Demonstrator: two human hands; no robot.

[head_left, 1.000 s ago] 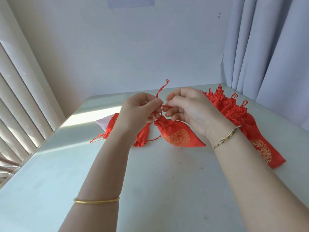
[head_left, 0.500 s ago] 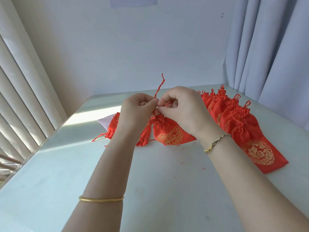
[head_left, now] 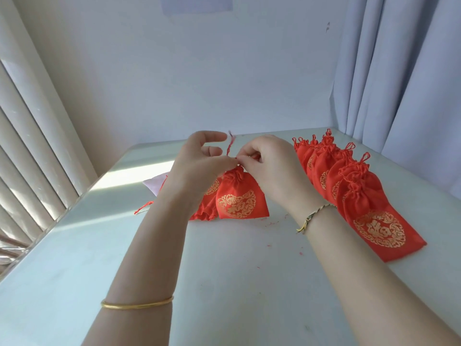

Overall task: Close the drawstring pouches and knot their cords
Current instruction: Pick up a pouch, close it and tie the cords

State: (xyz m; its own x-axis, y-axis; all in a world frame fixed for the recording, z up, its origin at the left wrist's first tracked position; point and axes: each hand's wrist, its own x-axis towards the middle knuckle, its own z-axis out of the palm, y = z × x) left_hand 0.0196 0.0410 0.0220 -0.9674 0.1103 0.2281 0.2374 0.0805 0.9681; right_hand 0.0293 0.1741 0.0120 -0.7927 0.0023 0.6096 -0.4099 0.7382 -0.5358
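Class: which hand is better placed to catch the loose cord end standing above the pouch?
Likely the left hand: its fingers are spread open beside the upright cord, while the right hand pinches it at the neck of the pouch.

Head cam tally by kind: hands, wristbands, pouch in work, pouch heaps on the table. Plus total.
2 hands: left hand, right hand
2 wristbands: gold bangle, braided bracelet
1 pouch in work
2 pouch heaps: row of cinched pouches, flat pile
Total: 7. Pouches within the heaps overlap, so no per-pouch count.
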